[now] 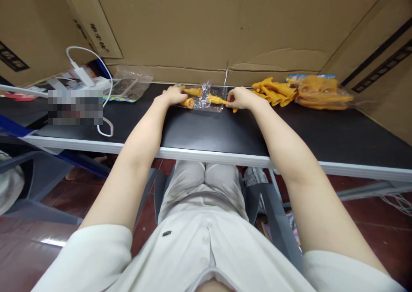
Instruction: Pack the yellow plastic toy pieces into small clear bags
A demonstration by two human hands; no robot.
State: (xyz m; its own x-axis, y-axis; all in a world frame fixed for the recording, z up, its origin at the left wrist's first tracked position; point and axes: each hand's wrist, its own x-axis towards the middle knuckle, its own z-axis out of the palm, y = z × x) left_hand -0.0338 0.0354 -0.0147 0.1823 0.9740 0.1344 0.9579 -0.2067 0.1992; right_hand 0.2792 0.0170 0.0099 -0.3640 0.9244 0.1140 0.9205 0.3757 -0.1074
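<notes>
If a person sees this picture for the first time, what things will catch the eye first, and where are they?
First come the two bare arms reaching to the far edge of the black table, where the left hand and right hand hold yellow toys on a clear bag. To the right lies a bright yellow pile beside a filled bag. Cardboard walls rise behind.

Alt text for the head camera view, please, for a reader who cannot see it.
Two bare hands, the left hand and the right hand, rest on a clear plastic bag with small orange plastic toys on a black table. More orange toys lie heaped to the right; cardboard sheets stand behind.
</notes>
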